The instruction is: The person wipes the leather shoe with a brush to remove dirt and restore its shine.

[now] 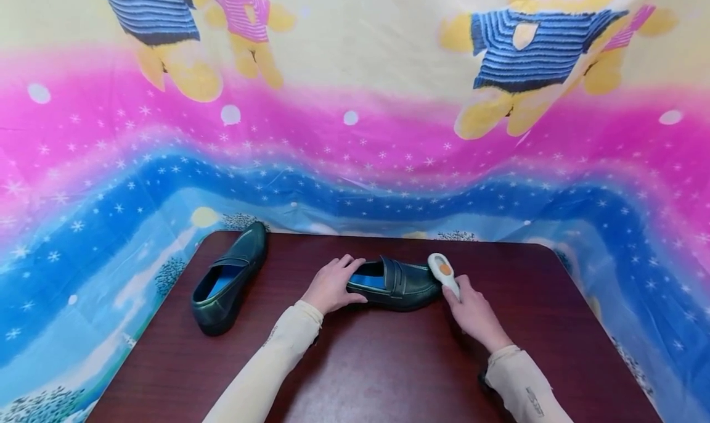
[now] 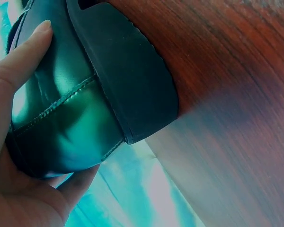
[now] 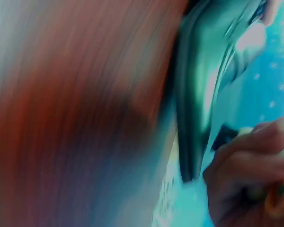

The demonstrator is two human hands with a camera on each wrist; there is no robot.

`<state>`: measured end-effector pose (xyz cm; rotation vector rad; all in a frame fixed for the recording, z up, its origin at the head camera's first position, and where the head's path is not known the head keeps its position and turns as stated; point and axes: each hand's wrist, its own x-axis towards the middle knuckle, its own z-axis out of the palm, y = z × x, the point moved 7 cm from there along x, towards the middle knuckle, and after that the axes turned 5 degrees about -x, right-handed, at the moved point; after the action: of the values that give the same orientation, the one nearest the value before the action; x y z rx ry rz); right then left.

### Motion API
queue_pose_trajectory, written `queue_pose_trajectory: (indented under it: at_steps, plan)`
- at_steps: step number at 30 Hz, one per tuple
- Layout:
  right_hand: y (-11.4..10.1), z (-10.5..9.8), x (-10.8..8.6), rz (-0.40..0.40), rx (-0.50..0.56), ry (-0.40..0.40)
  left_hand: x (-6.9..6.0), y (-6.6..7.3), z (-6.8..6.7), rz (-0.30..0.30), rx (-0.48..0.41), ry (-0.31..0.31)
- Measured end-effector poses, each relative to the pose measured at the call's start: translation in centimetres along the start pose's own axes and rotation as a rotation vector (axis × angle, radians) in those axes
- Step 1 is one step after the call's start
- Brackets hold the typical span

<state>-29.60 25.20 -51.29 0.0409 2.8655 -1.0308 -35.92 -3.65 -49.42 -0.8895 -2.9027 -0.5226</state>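
A dark green-black leather loafer (image 1: 413,285) with a blue insole lies on its sole, toe to the right, in the head view. My left hand (image 1: 331,285) grips its heel end; the left wrist view shows the thumb pressed along the side leather and other fingers round the back. In my right hand (image 1: 471,310) is a white-handled shoe brush (image 1: 450,280) with an orange spot on its rounded head. That head is at the loafer's toe; whether it touches cannot be told. The right wrist view is blurred, with a dark block at the brush's end.
A matching loafer (image 1: 249,248) stands at the table's back left, toe pointing away. Both shoes are on a dark red-brown wooden table (image 1: 366,367). Behind it hangs a printed cloth (image 1: 355,164) with bears and snowflakes, reaching down along the table's edges.
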Motion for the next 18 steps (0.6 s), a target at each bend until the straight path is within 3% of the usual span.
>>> queue_pose_trajectory:
  at_steps: [3, 6, 13, 18]
  plan:
    - [-1.3, 1.8, -0.4, -0.026, 0.161, -0.119, 0.1, 0.1, 0.0, -0.002, 0.011, -0.003]
    - [-2.1, 3.0, -0.6, -0.044, 0.193, -0.18, 0.0, 0.0, 0.0, -0.002, 0.013, -0.004]
    - [-1.0, 1.2, 0.2, -0.061, -0.115, -0.008, -0.1, -0.1, 0.0, -0.014, 0.024, -0.003]
    - [0.5, -1.1, 0.8, -0.069, -0.255, 0.119, -0.1, 0.0, 0.1, -0.004, 0.02, 0.0]
